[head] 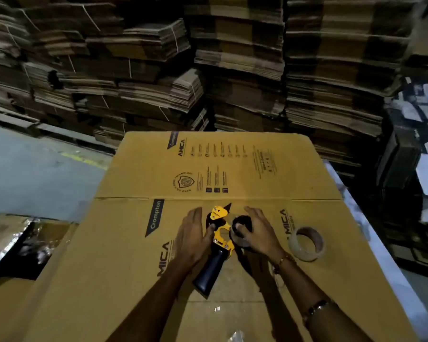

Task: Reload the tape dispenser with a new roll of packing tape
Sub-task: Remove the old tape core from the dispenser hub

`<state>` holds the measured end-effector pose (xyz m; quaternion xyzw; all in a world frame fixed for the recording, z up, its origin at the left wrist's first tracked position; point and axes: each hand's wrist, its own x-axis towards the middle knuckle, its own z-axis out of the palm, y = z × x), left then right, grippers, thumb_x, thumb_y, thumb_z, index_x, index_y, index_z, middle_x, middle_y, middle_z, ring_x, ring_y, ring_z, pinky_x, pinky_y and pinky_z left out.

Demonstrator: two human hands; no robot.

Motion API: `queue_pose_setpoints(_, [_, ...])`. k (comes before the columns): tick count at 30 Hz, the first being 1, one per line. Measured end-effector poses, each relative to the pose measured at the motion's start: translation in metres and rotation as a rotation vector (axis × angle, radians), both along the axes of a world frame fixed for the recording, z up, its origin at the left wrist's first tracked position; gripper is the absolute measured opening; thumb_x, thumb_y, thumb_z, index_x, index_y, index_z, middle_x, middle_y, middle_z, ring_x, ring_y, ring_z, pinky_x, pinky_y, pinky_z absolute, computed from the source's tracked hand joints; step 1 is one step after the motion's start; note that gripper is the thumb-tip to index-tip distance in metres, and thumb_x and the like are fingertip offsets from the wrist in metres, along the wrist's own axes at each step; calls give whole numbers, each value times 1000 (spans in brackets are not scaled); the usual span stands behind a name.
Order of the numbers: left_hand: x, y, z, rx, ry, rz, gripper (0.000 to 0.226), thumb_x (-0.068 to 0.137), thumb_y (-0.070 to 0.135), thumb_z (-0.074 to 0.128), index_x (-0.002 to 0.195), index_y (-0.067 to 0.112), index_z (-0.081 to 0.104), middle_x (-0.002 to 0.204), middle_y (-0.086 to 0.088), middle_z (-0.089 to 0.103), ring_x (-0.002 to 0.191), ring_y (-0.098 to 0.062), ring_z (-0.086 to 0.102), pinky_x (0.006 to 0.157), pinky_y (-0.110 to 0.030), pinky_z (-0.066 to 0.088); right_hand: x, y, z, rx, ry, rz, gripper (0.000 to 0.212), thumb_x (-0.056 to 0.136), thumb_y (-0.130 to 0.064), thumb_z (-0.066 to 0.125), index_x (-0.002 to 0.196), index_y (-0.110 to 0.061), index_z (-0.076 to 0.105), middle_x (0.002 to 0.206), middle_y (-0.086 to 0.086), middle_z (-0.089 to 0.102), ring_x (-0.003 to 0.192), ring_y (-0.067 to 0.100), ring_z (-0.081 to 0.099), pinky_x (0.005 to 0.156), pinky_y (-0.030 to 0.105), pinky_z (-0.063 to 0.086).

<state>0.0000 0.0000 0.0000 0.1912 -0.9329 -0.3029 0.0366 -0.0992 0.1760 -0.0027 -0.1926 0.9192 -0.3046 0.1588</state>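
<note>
1. The tape dispenser [220, 239] lies flat on a big flattened cardboard box [139, 255], near the middle of the sheet. Its yellow metal frame points away from the person and its black handle [209, 274] points back toward them.

2. The left hand [194, 236] presses on the dispenser's left side with the fingers stretched out almost flat, thumb against the yellow frame; it pins the tool down rather than closing around it.

3. The right hand [258, 234] curls over a dark round hub or spool [241, 224] on the dispenser's right side, thumb on top and fingers wrapped round the far edge. A band of clear tape seems to sit just under that hand, though the dim light makes it hard to be sure.

4. A roll of clear packing tape [307, 244] with a brown core lies on the cardboard to the right of the right hand, near it but not touching, with the hole facing up.

5. A bracelet [283, 261] is on the right wrist.

6. The cardboard is printed with "Crompton" and "AMICA" lettering and a shield emblem.

7. Off the left edge sits an opened carton [22, 243] with shiny plastic inside.

8. Behind everything rise tall stacks of bundled flat cartons [232, 58], tied with string, over a grey floor [35, 174].
</note>
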Motion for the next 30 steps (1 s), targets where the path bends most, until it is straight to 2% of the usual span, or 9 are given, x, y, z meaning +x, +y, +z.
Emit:
queue_pose_setpoints(3, [13, 15, -14, 128, -65, 29, 57, 100, 43, 49, 147, 12, 37, 145, -9, 47, 127, -25, 49, 100, -36, 42, 8, 10, -9, 56, 25, 25, 51, 98, -34, 57, 144, -15, 46, 144, 5, 41, 133, 26, 38, 103, 34, 38])
queue_pose_setpoints(6, [26, 27, -31, 222, -207, 47, 55, 97, 44, 55, 142, 16, 44, 138, -7, 53, 121, -26, 56, 96, -38, 48, 14, 20, -21, 124, 64, 85, 44, 98, -33, 54, 139, -19, 52, 145, 1, 43, 134, 22, 35, 102, 37, 42])
queue_pose_setpoints(9, [35, 33, -43, 271, -254, 35, 39, 95, 45, 57, 127, 24, 56, 122, -3, 66, 110, -25, 63, 90, -39, 52, 17, 27, -29, 168, 136, 130, 40, 98, -32, 54, 135, -20, 56, 149, -1, 40, 137, 21, 32, 102, 39, 45])
queue_pose_setpoints(14, [41, 40, -49, 290, -273, -1, 41, 100, 39, 51, 138, 24, 49, 125, -5, 67, 113, -28, 62, 86, -31, 46, 23, 37, -41, 208, 234, 185, 36, 93, -25, 59, 129, -22, 61, 153, -1, 36, 140, 21, 28, 102, 43, 47])
queue_pose_setpoints(17, [46, 31, -48, 341, -295, -46, 44, 100, 37, 52, 142, 26, 47, 130, -4, 65, 116, -27, 62, 96, -40, 50, 27, 42, -42, 177, 268, 177, 27, 91, -22, 63, 118, -19, 65, 146, 2, 43, 135, 24, 35, 100, 39, 46])
queue_pose_setpoints(21, [60, 13, -40, 378, -364, -136, 55, 92, 47, 50, 143, 25, 47, 127, -7, 66, 109, -30, 64, 90, -40, 52, 46, 52, -41, 153, 305, 185, 19, 89, -23, 65, 108, -19, 66, 136, 0, 49, 129, 22, 39, 96, 33, 47])
queue_pose_setpoints(23, [66, 5, -37, 366, -400, -171, 65, 86, 53, 43, 144, 24, 46, 131, -6, 64, 112, -25, 62, 93, -36, 50, 59, 58, -40, 140, 302, 188, 19, 89, -23, 65, 107, -19, 67, 135, -2, 49, 128, 19, 37, 94, 28, 45])
queue_pose_setpoints(25, [69, -2, -36, 338, -444, -214, 62, 89, 51, 44, 145, 24, 45, 135, -5, 62, 117, -23, 60, 98, -37, 49, 72, 63, -40, 134, 303, 197, 17, 89, -23, 66, 105, -19, 68, 134, -1, 50, 128, 18, 36, 93, 28, 46])
queue_pose_setpoints(30, [67, -5, -34, 128, -434, -238, 48, 100, 28, 55, 146, 24, 45, 137, -6, 59, 122, -25, 56, 99, -35, 44, 88, 72, -42, 108, 301, 236, 18, 80, -23, 76, 97, -19, 71, 132, 0, 53, 125, 17, 35, 90, 31, 50])
